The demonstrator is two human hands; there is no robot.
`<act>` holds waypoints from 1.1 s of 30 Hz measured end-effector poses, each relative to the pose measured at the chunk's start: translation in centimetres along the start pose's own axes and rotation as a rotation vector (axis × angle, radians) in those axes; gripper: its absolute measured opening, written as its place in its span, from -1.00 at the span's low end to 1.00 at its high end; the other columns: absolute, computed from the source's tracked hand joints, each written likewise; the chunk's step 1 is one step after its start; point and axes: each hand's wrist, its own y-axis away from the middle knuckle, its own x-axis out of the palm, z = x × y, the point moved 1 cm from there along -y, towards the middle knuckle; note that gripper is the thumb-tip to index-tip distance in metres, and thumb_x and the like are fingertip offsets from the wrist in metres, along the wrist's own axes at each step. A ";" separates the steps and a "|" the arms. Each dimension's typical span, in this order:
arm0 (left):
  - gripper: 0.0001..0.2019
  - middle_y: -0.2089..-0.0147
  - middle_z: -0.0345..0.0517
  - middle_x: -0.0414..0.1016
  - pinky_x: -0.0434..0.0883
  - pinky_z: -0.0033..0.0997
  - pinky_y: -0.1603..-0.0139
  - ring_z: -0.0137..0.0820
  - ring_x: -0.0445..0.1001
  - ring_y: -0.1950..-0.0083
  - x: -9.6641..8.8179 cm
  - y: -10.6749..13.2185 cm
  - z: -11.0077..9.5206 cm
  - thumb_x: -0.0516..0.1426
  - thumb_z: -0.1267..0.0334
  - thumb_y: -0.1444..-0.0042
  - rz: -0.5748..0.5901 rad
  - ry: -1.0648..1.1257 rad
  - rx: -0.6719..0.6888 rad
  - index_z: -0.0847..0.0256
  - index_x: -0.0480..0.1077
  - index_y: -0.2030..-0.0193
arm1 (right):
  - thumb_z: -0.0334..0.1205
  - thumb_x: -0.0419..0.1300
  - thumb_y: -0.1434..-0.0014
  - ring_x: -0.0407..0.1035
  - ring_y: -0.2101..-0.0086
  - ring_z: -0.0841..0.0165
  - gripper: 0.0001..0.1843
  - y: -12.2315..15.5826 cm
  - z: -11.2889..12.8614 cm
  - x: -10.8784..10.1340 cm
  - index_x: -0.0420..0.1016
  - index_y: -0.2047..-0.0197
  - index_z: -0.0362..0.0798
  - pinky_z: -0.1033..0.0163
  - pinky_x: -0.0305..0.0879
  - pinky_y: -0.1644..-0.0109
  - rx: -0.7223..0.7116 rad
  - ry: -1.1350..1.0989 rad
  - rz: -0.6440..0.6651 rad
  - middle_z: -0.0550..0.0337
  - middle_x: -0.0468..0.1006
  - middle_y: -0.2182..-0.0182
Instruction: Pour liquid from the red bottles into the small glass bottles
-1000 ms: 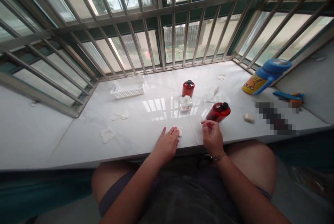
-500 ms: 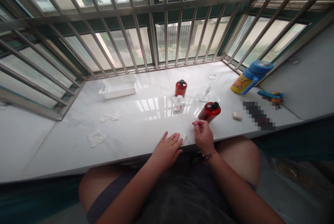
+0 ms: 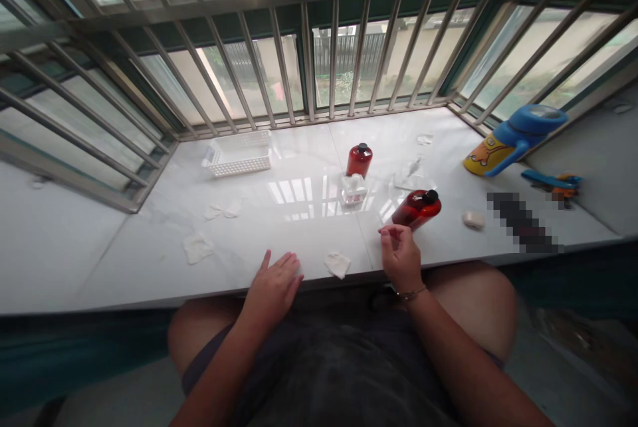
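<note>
My left hand (image 3: pixel 273 287) lies flat near the front edge of the white marble sill, fingers stretched out, with nothing in it. Just to its right is a thin white cotton pad (image 3: pixel 337 264), apart from the fingers. My right hand (image 3: pixel 400 259) is closed in a pinch at the front edge; whatever it may hold is too small to make out. Right behind it a red-brown bottle with a black cap (image 3: pixel 417 209) stands upright. A second such bottle (image 3: pixel 359 161) is farther back, with a small clear container (image 3: pixel 353 189) in front of it.
A white perforated basket (image 3: pixel 239 163) stands at the back left. Other white pads (image 3: pixel 198 248) lie at left. At right are a clear plastic piece (image 3: pixel 413 174), a beige lump (image 3: pixel 473 219), a blue-and-yellow drinking bottle (image 3: pixel 491 151) and a blue-and-orange tool (image 3: pixel 548 182). Metal bars (image 3: pixel 304 68) close off the window.
My left hand has moved left off the white cotton pad, which now shows fully. My right hand keeps its pinch by the bottle. The view has shifted slightly.
</note>
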 end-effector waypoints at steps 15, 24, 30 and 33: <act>-0.54 -0.47 0.13 0.46 0.28 -0.05 -0.56 -0.14 0.42 -0.50 5.6 -3.3 -7.9 0.03 0.26 -0.51 -0.009 -0.016 0.231 0.29 0.33 -0.47 | 0.05 0.18 -0.43 0.59 0.14 0.14 -0.73 0.0 0.0 0.0 0.49 0.06 0.03 0.04 0.48 -0.01 -0.045 0.041 0.018 0.06 0.67 0.14; -0.51 -0.47 0.30 0.42 0.29 0.21 -0.54 0.00 0.40 -0.52 2.9 0.8 0.8 -0.10 0.30 -0.51 0.012 -0.239 -0.246 0.39 0.38 -0.44 | 0.05 0.18 -0.42 0.60 0.14 0.15 -0.73 0.2 0.0 -0.1 0.51 0.05 0.03 0.05 0.47 0.00 -0.058 0.068 0.010 0.07 0.67 0.14; -0.46 -0.49 0.46 0.36 0.28 0.27 -0.53 0.07 0.34 -0.55 -0.1 0.9 8.4 -0.16 0.25 -0.52 0.063 -0.317 -0.624 0.54 0.35 -0.43 | 0.05 0.18 -0.42 0.59 0.14 0.15 -0.72 0.2 0.0 0.0 0.51 0.06 0.02 0.06 0.46 0.00 -0.082 0.075 0.012 0.06 0.68 0.15; -0.44 -0.50 0.48 0.32 0.27 0.22 -0.55 0.08 0.28 -0.58 0.3 -1.4 7.4 -0.14 0.20 -0.53 0.096 -0.276 -0.610 0.57 0.33 -0.43 | 0.06 0.18 -0.42 0.59 0.14 0.15 -0.71 0.2 0.0 0.0 0.51 0.06 0.03 0.07 0.46 0.02 -0.074 0.081 0.015 0.06 0.68 0.16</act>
